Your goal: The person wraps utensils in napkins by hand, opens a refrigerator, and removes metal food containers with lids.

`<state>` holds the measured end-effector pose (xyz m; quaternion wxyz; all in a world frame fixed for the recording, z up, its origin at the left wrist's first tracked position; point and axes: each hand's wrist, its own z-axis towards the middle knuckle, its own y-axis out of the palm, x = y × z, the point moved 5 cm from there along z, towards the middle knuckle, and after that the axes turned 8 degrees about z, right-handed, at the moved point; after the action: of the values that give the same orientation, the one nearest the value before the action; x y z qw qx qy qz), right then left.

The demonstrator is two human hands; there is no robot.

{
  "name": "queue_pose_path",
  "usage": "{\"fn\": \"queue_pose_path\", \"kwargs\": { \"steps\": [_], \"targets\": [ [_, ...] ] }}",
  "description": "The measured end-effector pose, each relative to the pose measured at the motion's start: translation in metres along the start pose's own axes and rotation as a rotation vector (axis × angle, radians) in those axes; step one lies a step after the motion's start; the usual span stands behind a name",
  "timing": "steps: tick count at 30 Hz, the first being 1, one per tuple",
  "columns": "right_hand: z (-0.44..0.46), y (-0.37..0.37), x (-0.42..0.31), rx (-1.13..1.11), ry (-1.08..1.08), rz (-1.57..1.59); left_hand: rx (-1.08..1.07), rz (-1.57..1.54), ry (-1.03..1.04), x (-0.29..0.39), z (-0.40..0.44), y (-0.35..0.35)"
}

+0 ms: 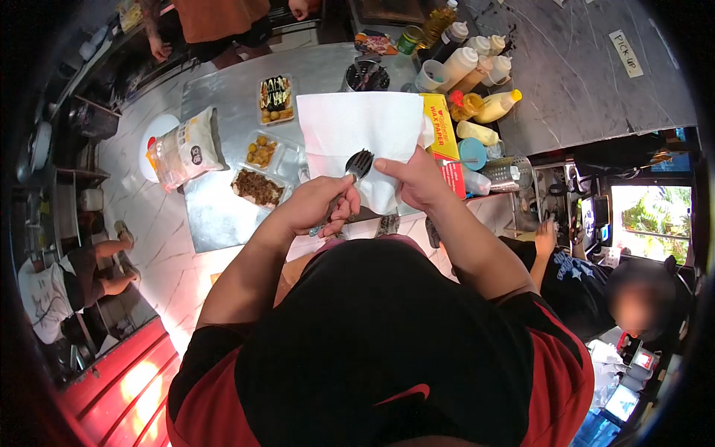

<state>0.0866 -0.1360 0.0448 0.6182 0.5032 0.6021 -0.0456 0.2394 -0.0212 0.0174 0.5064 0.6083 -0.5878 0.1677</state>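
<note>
My left hand [322, 206] is closed around the handles of a metal fork [363, 160] and what looks like a spoon [353, 165] nested with it. Their heads point away from me, over a white paper towel [357, 119]. The towel's near right part is pinched in my right hand [421, 179], thumb on top, close to the fork's tines. Left of the towel, an open clear container [284, 160] holds browned meat over rice [257, 187] and small round yellowish pieces [261, 151]. Farther back sits a second container with sauce-striped food [275, 98].
Sauce bottles [459, 65], a yellow wax paper box [439, 123] and a perforated metal cylinder [512, 173] crowd the right side. A plastic bag [190, 153] lies at the metal table's [216, 97] left edge. Other people stand at the far side, left and right.
</note>
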Motion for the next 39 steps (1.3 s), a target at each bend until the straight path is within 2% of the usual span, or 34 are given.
{"fn": "queue_pose_path", "kwargs": {
  "steps": [3, 6, 8, 11, 14, 17, 20, 23, 27, 30, 31, 33, 37, 39],
  "targets": [
    [0.002, -0.006, 0.003, 0.041, -0.08, -0.355, 0.076, 0.134, -0.026, 0.005, 0.002, 0.001],
    [0.0, -0.005, -0.001, 0.19, -0.095, -0.57, 0.176, 0.236, -0.057, 0.007, 0.0, 0.002],
    [-0.001, 0.0, -0.006, 0.227, -0.041, -0.622, 0.263, 0.321, -0.058, 0.008, -0.001, 0.0],
    [0.002, -0.006, -0.003, 0.243, -0.046, -0.568, 0.355, 0.779, 0.094, 0.024, -0.013, -0.014],
    [0.004, -0.01, -0.008, 0.226, -0.041, -0.511, 0.758, 0.597, 0.153, 0.006, -0.018, -0.074],
    [0.004, -0.005, -0.01, 0.178, 0.0, -0.477, 0.476, -0.326, 0.336, -0.028, 0.015, -0.103],
    [0.009, 0.001, -0.009, 0.128, 0.008, -0.495, -0.118, -0.767, 0.29, -0.019, 0.023, -0.042],
    [0.011, 0.0, -0.012, 0.115, 0.013, -0.509, -0.209, -0.788, 0.305, -0.043, 0.028, -0.034],
    [0.01, -0.012, -0.015, 0.155, 0.023, -0.646, 0.054, -0.463, 0.243, -0.037, 0.022, -0.026],
    [0.008, -0.008, -0.02, 0.155, 0.066, -0.678, 0.266, 0.097, 0.226, -0.014, 0.018, -0.017],
    [0.008, -0.008, -0.02, 0.154, 0.055, -0.694, 0.311, 0.187, 0.2, -0.016, 0.021, -0.021],
    [0.008, -0.01, -0.019, 0.157, 0.032, -0.724, 0.33, 0.158, 0.2, -0.017, 0.021, -0.019],
    [0.007, -0.024, -0.017, 0.127, 0.119, -0.57, 0.308, -0.02, 0.209, -0.018, 0.018, -0.011],
    [0.005, -0.032, -0.016, 0.124, 0.133, -0.37, 0.269, -0.062, 0.182, -0.014, 0.012, -0.007]
  ]
}}
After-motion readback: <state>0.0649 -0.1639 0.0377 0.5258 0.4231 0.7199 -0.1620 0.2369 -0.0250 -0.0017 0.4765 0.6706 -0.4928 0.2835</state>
